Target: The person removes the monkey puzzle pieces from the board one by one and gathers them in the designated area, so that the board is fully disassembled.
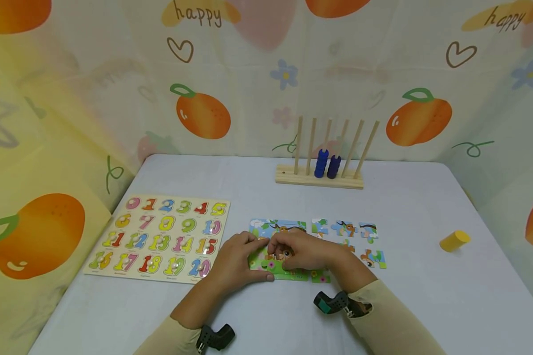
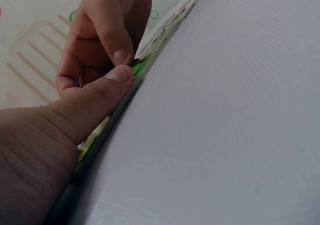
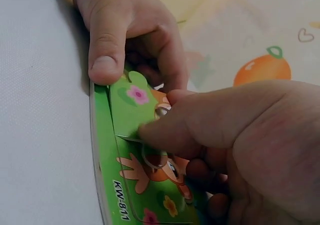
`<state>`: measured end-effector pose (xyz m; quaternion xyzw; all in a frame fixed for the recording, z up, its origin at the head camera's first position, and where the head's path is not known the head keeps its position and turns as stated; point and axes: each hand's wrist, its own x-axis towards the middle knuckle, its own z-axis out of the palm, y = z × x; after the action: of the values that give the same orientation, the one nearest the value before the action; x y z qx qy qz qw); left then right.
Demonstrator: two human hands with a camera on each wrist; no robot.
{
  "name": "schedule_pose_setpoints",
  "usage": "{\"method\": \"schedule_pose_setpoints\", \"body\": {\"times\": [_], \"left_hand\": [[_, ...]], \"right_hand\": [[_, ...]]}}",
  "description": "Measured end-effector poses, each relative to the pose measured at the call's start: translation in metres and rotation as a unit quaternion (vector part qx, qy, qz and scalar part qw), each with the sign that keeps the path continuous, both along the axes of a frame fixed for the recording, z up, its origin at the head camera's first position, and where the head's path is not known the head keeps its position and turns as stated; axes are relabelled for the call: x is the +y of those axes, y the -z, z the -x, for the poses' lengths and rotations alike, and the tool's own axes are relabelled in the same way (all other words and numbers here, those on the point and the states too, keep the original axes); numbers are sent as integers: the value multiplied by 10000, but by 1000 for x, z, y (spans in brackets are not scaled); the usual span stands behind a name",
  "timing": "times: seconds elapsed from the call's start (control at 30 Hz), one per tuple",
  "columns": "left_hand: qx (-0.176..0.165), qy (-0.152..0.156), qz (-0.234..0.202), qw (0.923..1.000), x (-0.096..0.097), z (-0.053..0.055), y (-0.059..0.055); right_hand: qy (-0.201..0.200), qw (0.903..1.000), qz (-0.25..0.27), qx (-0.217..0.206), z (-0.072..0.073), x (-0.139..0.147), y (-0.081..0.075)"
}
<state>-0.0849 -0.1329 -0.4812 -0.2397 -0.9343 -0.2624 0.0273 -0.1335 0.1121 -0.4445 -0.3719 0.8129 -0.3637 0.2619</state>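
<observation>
A jigsaw puzzle board (image 1: 293, 276) with a green border and animal pictures lies flat on the table. My left hand (image 1: 235, 261) rests at its left side, the thumb laid along the near edge and the fingers over the left part. In the right wrist view, a green puzzle piece (image 3: 124, 105) with a pink flower sits slightly raised in the board. My right hand (image 1: 308, 249) bends over the board and pinches that piece, thumb at its edge; its other fingertips are partly hidden. Several loose puzzle pieces (image 1: 346, 228) lie right of the board, some behind my right forearm.
A wooden number board (image 1: 160, 231) lies to the left. At the back stands a wooden peg rack (image 1: 288, 175) with blue rings on two pegs. One yellow cylinder (image 1: 454, 241) lies at the right on the white table (image 1: 417, 197). Patterned cloth hangs behind.
</observation>
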Motion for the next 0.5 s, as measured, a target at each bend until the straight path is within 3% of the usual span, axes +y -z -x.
{"method": "schedule_pose_setpoints", "body": {"times": [0.5], "left_hand": [[107,49,-59,9999,-1,0,2]], "right_hand": [[271,9948,604,-775,2,1,5]]}}
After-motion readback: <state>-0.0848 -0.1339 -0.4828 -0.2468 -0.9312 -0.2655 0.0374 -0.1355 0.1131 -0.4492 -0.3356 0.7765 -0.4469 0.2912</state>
